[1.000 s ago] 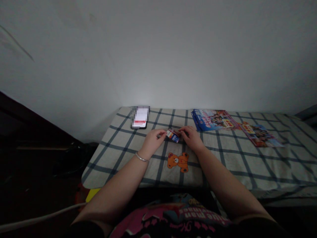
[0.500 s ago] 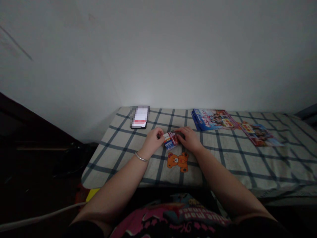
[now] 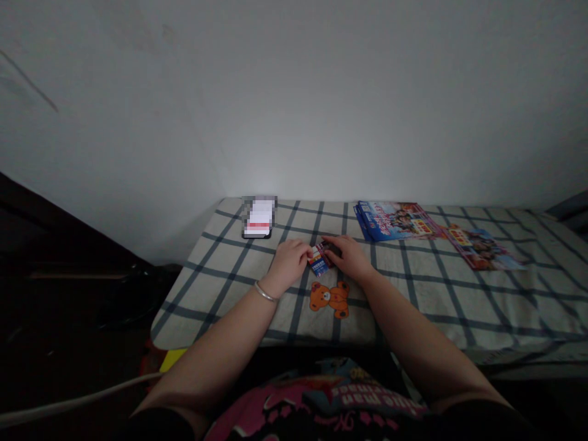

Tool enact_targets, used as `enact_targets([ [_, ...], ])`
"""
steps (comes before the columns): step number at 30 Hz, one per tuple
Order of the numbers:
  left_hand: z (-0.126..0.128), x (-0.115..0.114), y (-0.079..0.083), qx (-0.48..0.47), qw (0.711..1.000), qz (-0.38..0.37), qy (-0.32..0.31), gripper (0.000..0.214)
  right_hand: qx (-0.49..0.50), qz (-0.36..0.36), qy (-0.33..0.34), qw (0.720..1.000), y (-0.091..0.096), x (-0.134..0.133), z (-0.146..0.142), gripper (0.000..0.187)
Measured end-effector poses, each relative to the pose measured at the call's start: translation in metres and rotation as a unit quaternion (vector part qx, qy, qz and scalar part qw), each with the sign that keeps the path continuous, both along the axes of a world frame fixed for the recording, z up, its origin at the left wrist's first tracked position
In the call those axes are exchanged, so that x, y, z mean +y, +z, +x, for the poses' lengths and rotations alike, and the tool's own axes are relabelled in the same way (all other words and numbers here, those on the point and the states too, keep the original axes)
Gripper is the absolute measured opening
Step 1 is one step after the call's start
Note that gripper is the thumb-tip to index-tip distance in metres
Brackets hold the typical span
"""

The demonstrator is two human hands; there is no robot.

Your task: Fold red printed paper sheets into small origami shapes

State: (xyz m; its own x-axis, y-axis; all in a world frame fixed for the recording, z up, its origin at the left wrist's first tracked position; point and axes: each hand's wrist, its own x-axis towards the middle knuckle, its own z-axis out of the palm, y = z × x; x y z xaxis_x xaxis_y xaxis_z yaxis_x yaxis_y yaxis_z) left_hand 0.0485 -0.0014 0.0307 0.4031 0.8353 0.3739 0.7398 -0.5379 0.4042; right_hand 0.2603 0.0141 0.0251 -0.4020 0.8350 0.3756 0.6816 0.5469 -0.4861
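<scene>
A small colourful packet (image 3: 319, 260) with red, white and blue print is held between both hands above a checked cloth (image 3: 413, 288). My left hand (image 3: 289, 262), with a silver bangle on its wrist, is curled with fingertips pinching the packet's left side. My right hand (image 3: 349, 256) is closed on its right side, fingers over the top. Part of the packet is hidden by the fingers. An orange bear print (image 3: 329, 299) lies just below the hands.
A lit phone (image 3: 258, 218) lies at the back left of the cloth. A blue printed box (image 3: 390, 222) and a colourful leaflet (image 3: 482, 248) lie at the back right. A plain wall rises behind. Dark floor lies to the left, with a white cable (image 3: 68, 404).
The packet has turned from lying sideways to more upright, and both hands have drawn closer together around it.
</scene>
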Motion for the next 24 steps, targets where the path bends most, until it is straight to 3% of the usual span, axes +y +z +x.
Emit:
enact_targets([
  [7, 0.001, 0.000, 0.001, -0.031, 0.999, -0.010, -0.004, 0.020, 0.002, -0.009, -0.014, 1.000, -0.001, 0.002, 0.000, 0.027],
  [12, 0.000, -0.003, 0.002, -0.029, 0.999, 0.000, -0.017, 0.011, 0.001, -0.079, -0.119, 0.990, 0.005, -0.001, -0.003, 0.017],
  [16, 0.001, -0.009, 0.005, 0.009, 0.999, 0.009, -0.051, 0.029, -0.003, -0.141, -0.215, 0.966, 0.013, -0.006, -0.005, 0.018],
  [19, 0.001, -0.011, 0.006, 0.043, 0.996, 0.014, -0.073, 0.045, -0.015, -0.144, -0.240, 0.960, 0.016, -0.008, -0.006, 0.019],
  [24, 0.000, -0.006, 0.000, 0.054, 0.998, 0.031, -0.027, 0.024, -0.045, -0.140, -0.239, 0.960, 0.019, -0.009, -0.007, 0.019],
])
